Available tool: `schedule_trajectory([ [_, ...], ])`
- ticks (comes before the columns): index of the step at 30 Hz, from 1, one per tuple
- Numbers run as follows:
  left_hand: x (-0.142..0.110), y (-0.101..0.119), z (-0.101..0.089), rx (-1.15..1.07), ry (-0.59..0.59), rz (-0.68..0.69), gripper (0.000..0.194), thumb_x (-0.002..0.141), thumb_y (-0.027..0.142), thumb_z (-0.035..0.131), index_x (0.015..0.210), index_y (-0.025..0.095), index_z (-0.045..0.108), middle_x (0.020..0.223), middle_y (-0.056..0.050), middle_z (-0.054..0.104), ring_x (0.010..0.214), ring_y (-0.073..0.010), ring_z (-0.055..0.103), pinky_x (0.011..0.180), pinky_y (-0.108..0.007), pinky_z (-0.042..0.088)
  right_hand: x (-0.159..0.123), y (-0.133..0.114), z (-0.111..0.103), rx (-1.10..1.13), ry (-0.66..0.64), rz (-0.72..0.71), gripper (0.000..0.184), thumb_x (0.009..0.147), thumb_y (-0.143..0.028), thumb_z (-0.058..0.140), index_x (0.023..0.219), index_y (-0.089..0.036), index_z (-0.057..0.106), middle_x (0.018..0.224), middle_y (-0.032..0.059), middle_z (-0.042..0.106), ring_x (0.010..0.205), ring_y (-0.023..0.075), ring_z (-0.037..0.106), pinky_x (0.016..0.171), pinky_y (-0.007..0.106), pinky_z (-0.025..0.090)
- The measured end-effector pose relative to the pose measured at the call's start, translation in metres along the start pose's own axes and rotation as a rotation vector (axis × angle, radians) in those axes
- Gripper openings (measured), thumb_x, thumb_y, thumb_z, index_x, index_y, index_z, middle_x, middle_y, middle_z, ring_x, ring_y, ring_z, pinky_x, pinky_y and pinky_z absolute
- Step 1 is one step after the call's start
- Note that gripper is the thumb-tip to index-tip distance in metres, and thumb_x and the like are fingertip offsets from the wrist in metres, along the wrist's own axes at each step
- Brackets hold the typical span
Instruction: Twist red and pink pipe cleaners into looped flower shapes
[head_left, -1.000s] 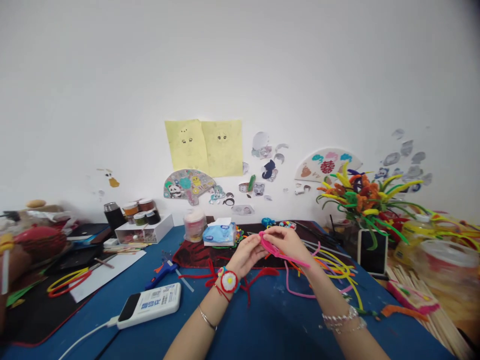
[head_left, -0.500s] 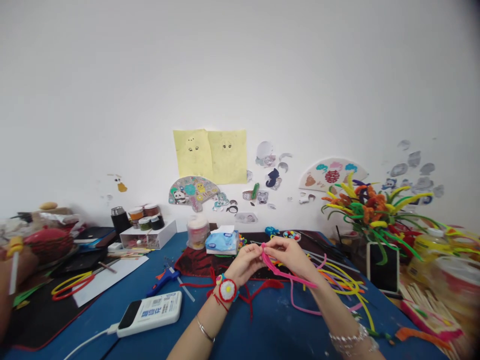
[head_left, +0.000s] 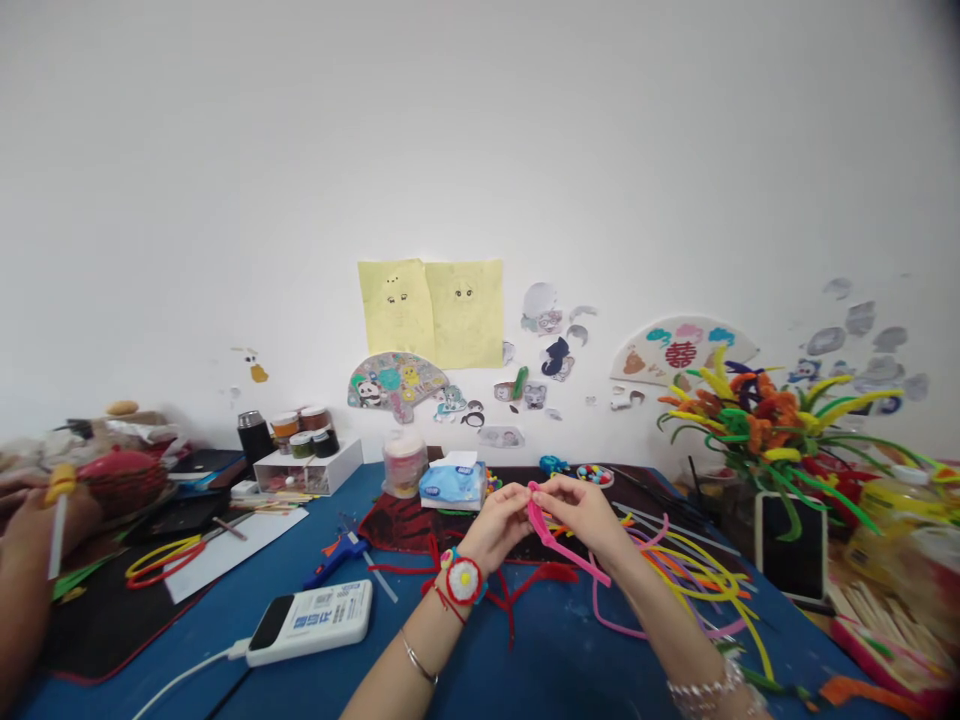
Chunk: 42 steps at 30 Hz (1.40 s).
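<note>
Between my two hands, above the middle of the blue table, is a bright pink pipe cleaner (head_left: pixel 568 556), bent at the top with its tail slanting down to the right. The fingertips of my left hand (head_left: pixel 504 522) pinch it from the left. My right hand (head_left: pixel 579 510) grips its upper end from the other side, thumb and forefinger together. Red pipe cleaners (head_left: pixel 510 590) lie on the table behind and under my left wrist. Past my right forearm spreads a loose pile of yellow, orange and purple pipe cleaners (head_left: pixel 701 575).
A power bank (head_left: pixel 311 622) with a cable, a blue glue gun (head_left: pixel 334 558) and a tissue pack (head_left: pixel 453 484) are on the left half. At right stands a pipe-cleaner bouquet (head_left: pixel 757 420) by a dark-screened tablet (head_left: pixel 791 548). Another person's hand (head_left: pixel 30 520) is at far left.
The view has swung slightly left, so the scene sits further right. The pink pipe cleaner's tail points down more steeply. Both hands keep their hold on it. The other person's hand shows more.
</note>
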<state>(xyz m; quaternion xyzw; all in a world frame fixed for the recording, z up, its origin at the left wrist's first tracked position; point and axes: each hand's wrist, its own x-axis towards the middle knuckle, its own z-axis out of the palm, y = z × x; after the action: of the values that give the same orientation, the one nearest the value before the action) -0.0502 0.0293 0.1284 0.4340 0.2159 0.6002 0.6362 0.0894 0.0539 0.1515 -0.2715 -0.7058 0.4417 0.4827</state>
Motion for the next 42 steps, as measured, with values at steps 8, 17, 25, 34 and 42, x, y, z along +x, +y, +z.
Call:
schedule_trajectory([
  [8,0.0,0.006,0.003,0.231,0.038,-0.051,0.032,0.071,0.041,0.059,0.087,0.013,0.058,0.075,-0.005,0.061,0.064,-0.0121,0.058,0.06,-0.024,0.045,0.007,0.013,0.004,0.155,0.173,0.076,0.035,0.062,-0.043,0.065,0.081,-0.014,0.062,0.061,0.0011,0.06,0.053,0.0117,0.053,0.053,0.024,0.045],
  [17,0.002,0.01,0.001,0.633,0.169,0.172,0.031,0.073,0.042,0.054,0.077,0.012,0.06,0.061,-0.002,0.06,0.046,-0.011,0.052,0.048,-0.023,0.041,0.009,0.012,-0.004,0.067,0.009,0.081,0.037,0.07,-0.043,0.056,0.091,-0.014,0.063,0.067,0.0018,0.061,0.053,0.0112,0.052,0.055,0.026,0.046],
  [25,-0.008,0.011,0.008,1.02,0.185,0.469,0.017,0.077,0.03,0.05,0.077,0.018,0.063,0.068,-0.003,0.061,0.059,-0.0131,0.05,0.058,-0.022,0.035,0.005,0.014,0.0,-0.123,0.037,0.004,0.032,0.071,-0.042,0.056,0.087,-0.014,0.061,0.075,0.0045,0.064,0.064,0.0147,0.058,0.056,0.025,0.047],
  [34,-0.005,0.004,0.0,1.122,0.103,0.382,0.022,0.08,0.033,0.046,0.073,0.017,0.059,0.061,-0.003,0.058,0.056,-0.0141,0.051,0.056,-0.023,0.033,0.001,0.009,-0.003,-0.601,0.074,-0.231,0.022,0.08,-0.034,0.045,0.079,-0.019,0.06,0.072,0.0026,0.065,0.064,0.0152,0.059,0.06,0.026,0.044],
  [42,-0.003,0.005,-0.01,1.088,0.097,0.278,0.03,0.081,0.037,0.04,0.061,0.018,0.052,0.054,-0.003,0.055,0.049,-0.0145,0.05,0.054,-0.025,0.035,0.0,0.027,0.007,-0.977,0.088,-0.524,0.03,0.087,-0.025,0.032,0.097,-0.016,0.059,0.093,0.0106,0.064,0.088,0.0197,0.058,0.078,0.03,0.041],
])
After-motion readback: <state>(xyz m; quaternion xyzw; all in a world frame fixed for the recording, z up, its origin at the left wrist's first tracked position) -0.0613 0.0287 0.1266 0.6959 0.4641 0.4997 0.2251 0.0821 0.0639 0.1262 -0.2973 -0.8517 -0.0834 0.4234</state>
